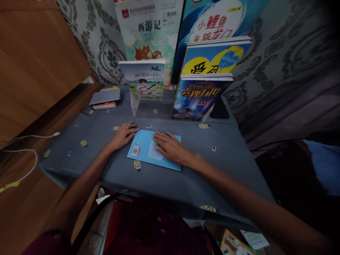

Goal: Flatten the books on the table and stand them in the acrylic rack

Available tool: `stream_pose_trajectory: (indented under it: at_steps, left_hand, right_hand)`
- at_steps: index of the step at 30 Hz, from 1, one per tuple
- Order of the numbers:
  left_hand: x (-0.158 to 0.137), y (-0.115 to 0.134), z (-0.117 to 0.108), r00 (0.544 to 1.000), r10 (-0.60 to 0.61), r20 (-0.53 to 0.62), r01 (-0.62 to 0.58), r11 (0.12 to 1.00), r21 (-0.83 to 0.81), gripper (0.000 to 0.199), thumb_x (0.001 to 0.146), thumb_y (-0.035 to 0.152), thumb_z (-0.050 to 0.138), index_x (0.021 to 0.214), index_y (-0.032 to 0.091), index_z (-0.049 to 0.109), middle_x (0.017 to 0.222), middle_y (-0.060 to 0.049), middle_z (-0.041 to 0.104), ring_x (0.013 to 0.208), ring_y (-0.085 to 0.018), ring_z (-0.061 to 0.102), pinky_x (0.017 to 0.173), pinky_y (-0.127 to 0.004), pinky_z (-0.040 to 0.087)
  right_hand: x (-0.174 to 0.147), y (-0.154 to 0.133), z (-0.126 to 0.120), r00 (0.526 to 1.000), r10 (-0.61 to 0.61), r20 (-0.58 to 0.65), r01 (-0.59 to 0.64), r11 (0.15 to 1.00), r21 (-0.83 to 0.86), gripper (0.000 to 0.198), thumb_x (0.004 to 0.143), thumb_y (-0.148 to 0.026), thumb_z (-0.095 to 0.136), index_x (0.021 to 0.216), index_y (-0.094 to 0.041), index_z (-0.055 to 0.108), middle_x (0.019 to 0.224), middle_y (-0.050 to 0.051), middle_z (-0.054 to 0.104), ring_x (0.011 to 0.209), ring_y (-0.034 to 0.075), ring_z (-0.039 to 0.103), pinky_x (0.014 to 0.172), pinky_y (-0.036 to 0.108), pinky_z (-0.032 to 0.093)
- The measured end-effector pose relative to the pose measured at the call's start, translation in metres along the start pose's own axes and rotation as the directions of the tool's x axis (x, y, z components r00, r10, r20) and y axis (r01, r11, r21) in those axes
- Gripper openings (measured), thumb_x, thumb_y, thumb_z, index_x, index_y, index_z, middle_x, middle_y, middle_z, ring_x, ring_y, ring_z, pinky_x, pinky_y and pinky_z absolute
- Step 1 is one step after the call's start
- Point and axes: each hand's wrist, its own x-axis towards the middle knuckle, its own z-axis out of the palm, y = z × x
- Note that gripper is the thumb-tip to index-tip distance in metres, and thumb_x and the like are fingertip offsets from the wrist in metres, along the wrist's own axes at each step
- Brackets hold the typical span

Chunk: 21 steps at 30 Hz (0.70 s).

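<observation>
With the blue book (153, 152) lying flat near the middle of the cloth (233, 148), I'd press evenly through the right hand (171, 147), flat atop it and clasping nothing, and steady its far left corner using the loosely spread, unladen left hand (123, 136), whose contact I can't tell

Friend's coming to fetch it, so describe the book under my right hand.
Find the grey table, then the clear stand of upright books. In front lies the blue book, under your right hand. Unlike the upright books and grey stack at left, it lies flat alone, barcode showing.
</observation>
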Motion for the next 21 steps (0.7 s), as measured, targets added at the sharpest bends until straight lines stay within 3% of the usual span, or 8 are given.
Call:
stream_pose_trajectory:
  at_steps: [4, 7, 14, 21]
  left_hand:
    - [0.0, -0.001, 0.0, 1.0, -0.014, -0.001, 0.014, 0.999, -0.033, 0.038, 0.102, 0.034, 0.044, 0.133, 0.025, 0.064, 0.138, -0.008, 0.06, 0.139, -0.027, 0.044, 0.115, -0.054, 0.034]
    - [-0.001, -0.003, 0.001, 1.0, -0.013, -0.006, 0.012, 0.998, -0.06, 0.038, 0.101, 0.032, 0.045, 0.132, 0.023, 0.064, 0.138, -0.01, 0.06, 0.139, -0.027, 0.045, 0.115, -0.054, 0.034]
    - [0.0, -0.006, 0.002, 1.0, -0.014, -0.004, 0.014, 0.998, -0.065, 0.038, 0.1, 0.028, 0.045, 0.132, 0.02, 0.064, 0.139, -0.011, 0.06, 0.139, -0.027, 0.044, 0.116, -0.052, 0.033]
    - [-0.001, -0.003, 0.002, 1.0, -0.019, -0.002, 0.019, 0.999, -0.03, 0.038, 0.1, 0.028, 0.044, 0.133, 0.022, 0.064, 0.138, -0.011, 0.06, 0.138, -0.027, 0.045, 0.115, -0.053, 0.034]
  right_hand:
    - [0.05, -0.018, 0.012, 0.996, -0.078, 0.035, 0.078, 0.997, 0.023, 0.046, 0.102, -0.029, 0.043, 0.143, -0.011, 0.051, 0.152, 0.017, 0.049, 0.145, 0.026, 0.041, 0.121, 0.05, 0.03]
    - [0.068, -0.03, 0.02, 0.996, -0.092, 0.008, 0.091, 0.996, 0.024, 0.045, 0.102, -0.028, 0.045, 0.141, -0.008, 0.053, 0.15, 0.019, 0.051, 0.143, 0.028, 0.042, 0.121, 0.05, 0.03]
    - [0.051, -0.061, 0.029, 0.979, -0.2, 0.023, 0.199, 0.979, 0.049, 0.04, 0.104, -0.029, 0.042, 0.136, -0.013, 0.06, 0.144, 0.015, 0.059, 0.14, 0.024, 0.047, 0.12, 0.047, 0.032]
    - [0.034, -0.077, 0.04, 0.971, -0.233, 0.045, 0.231, 0.972, 0.035, 0.042, 0.104, -0.029, 0.041, 0.14, -0.014, 0.055, 0.149, 0.012, 0.054, 0.144, 0.024, 0.042, 0.12, 0.046, 0.033]
